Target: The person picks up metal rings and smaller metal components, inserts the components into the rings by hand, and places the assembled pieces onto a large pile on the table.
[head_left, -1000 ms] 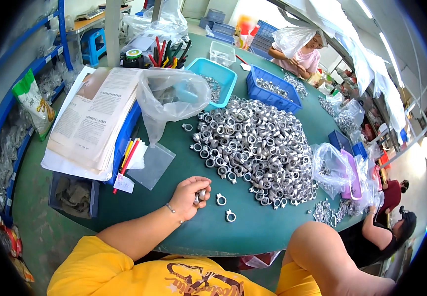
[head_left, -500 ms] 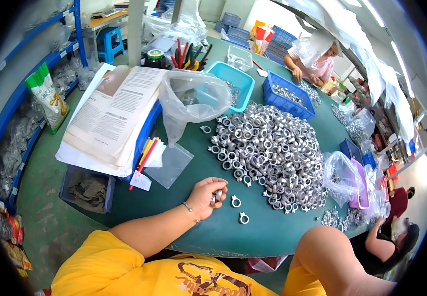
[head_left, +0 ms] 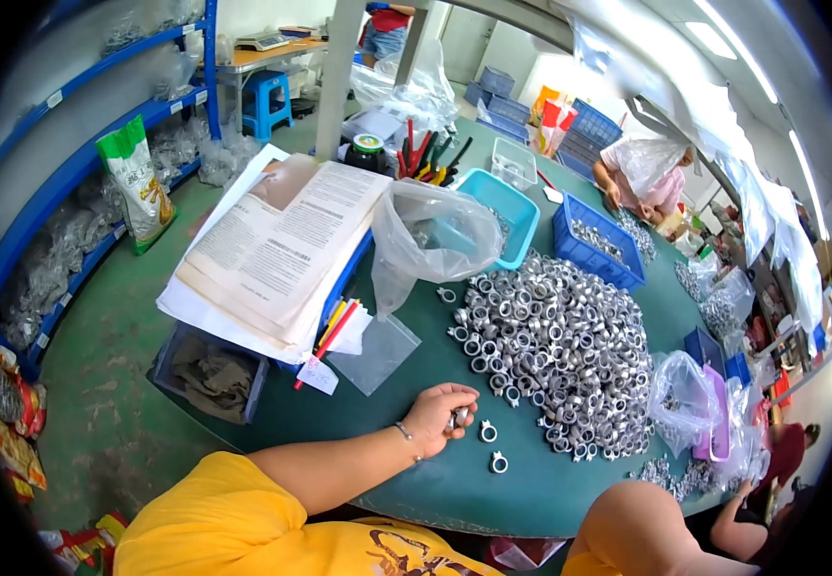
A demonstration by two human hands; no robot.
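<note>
My left hand point(head_left: 445, 420), with a thin bracelet at the wrist, is closed around some small silver metal rings point(head_left: 458, 417), which show partly between the fingers and palm. Just right of it, two loose metal rings with small lugs, an upper one point(head_left: 488, 431) and a lower one point(head_left: 499, 463), lie apart on the green table point(head_left: 406, 494). Beyond them spreads a large heap of similar rings point(head_left: 560, 350). My right hand is out of view; a bare bent limb of mine shows at the lower right.
Papers point(head_left: 281, 254) lie on the left beside a clear plastic bag point(head_left: 416, 259), pens point(head_left: 334, 331) and a flat bag point(head_left: 374, 355). Behind the heap stand a turquoise tray point(head_left: 528, 226) and blue basket point(head_left: 569, 245). A co-worker point(head_left: 641, 178) sits across. A rag bin point(head_left: 171, 360) is at left.
The whole view has shifted, so the table and its contents appear farther right and slightly lower. My left hand stays closed on the rings beside the two loose ones.
</note>
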